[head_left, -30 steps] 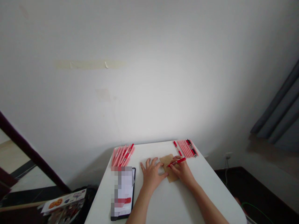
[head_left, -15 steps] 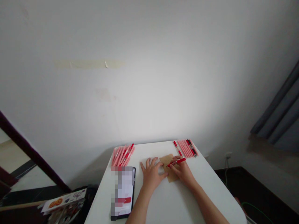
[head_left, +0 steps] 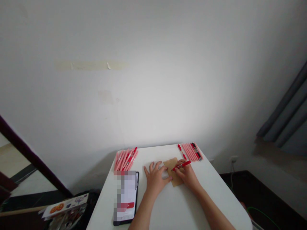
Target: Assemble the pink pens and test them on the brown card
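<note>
A small brown paper sheet [head_left: 177,182] lies on the white table [head_left: 178,207]. My right hand [head_left: 188,175] grips a red pen [head_left: 183,165], its tip down at the paper's middle. Flat on the table to the left, my left hand [head_left: 155,177] has its fingers spread, with the thumb and a fingertip at the paper's left edge. Whether the paper carries any marks is too small to tell.
A pile of pink and red pens [head_left: 126,159] lies at the back left. More pink pens [head_left: 189,152], with a black pen [head_left: 196,151] and a red pen [head_left: 181,151], are at the back right. A phone [head_left: 128,195], partly blurred, rests left of my hands against the left arm.
The pen tip has shifted very slightly to the right and up on the paper. My left hand stays in the same place.
</note>
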A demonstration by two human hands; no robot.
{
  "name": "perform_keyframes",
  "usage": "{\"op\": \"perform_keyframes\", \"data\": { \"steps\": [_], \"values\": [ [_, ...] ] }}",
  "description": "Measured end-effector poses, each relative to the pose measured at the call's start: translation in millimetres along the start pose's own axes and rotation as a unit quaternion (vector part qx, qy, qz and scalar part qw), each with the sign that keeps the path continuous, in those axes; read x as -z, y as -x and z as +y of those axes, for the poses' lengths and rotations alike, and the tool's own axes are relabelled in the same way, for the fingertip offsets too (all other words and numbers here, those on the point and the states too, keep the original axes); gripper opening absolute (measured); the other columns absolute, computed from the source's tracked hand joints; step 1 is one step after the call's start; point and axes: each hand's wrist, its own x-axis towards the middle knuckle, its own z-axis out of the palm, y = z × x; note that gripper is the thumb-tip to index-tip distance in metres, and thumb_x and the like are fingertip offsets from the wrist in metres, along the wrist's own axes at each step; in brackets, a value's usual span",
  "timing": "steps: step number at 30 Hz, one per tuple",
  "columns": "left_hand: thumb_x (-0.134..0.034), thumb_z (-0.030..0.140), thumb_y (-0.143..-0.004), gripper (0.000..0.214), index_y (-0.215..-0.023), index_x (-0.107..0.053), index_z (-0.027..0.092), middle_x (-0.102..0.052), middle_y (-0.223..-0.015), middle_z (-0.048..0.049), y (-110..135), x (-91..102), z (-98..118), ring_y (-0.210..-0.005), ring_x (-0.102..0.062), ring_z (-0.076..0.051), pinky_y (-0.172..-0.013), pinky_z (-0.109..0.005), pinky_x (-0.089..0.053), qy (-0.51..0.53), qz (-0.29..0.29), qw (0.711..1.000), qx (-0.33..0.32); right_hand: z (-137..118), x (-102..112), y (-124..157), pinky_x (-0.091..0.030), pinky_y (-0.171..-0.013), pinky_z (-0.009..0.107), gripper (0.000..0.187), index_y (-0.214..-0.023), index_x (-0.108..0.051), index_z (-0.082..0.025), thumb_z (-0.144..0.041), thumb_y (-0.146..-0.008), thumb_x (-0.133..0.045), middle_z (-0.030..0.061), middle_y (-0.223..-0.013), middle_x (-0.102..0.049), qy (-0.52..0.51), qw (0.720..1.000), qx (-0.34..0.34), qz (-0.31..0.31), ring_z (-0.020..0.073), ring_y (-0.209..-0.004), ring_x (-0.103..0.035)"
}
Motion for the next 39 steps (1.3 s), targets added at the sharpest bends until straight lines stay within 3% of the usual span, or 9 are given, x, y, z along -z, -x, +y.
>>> {"op": "perform_keyframes", "data": {
  "steps": [26,39],
  "values": [
    [-0.059,0.060,-0.071,0.041,-0.108,-0.062,0.041,-0.046,-0.141,0.0045,-0.3,-1.5,0.2,-0.135,-0.027,-0.033,-0.109,-0.069,-0.004,0.008,0.002,1.000,0.007,2.4,2.0,-1.9,-0.048,-0.080,0.034,0.014,-0.076,-0.065,-0.019,-0.029,-0.079,-0.056,0.0074,-0.083,-0.064,0.033,0.999,0.015,0.016,0.0199,-0.082,-0.059],
    [-0.062,0.059,-0.069,0.042,-0.106,-0.062,0.040,-0.045,-0.142,0.0048,1.0,2.6,2.4,-0.135,-0.027,-0.033,-0.110,-0.069,-0.003,0.010,-0.004,1.000,0.005,3.3,-0.4,0.6,-0.039,-0.099,0.044,0.021,-0.083,-0.072,-0.020,-0.038,-0.080,-0.060,0.0104,-0.100,-0.066,-0.003,1.000,0.023,-0.021,0.0261,-0.110,-0.054]
  ]
}}
